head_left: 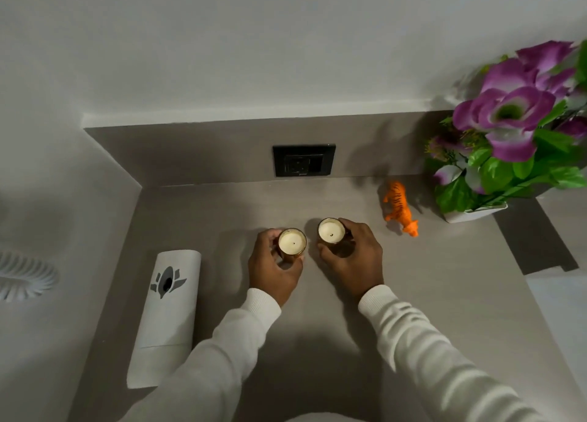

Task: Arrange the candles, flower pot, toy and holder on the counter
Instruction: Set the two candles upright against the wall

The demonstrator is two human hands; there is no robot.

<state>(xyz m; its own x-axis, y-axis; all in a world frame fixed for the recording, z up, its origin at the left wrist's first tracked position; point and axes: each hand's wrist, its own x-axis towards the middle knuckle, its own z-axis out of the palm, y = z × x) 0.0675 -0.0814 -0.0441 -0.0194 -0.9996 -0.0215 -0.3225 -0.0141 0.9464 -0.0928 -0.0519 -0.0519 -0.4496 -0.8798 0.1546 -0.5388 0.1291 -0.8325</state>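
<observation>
Left hand cupping left candle — right hand gripping right candle; both on counter.

Sitting on the counter are two candles, one orange toy tiger, one flower pot and one white holder; two hands are reaching in.

Two cream wax candles in amber glass cups stood upright side by side; an orange striped plastic tiger stood rightward, near a white pot of purple flowers; a white cylindrical holder lay leftward.
</observation>
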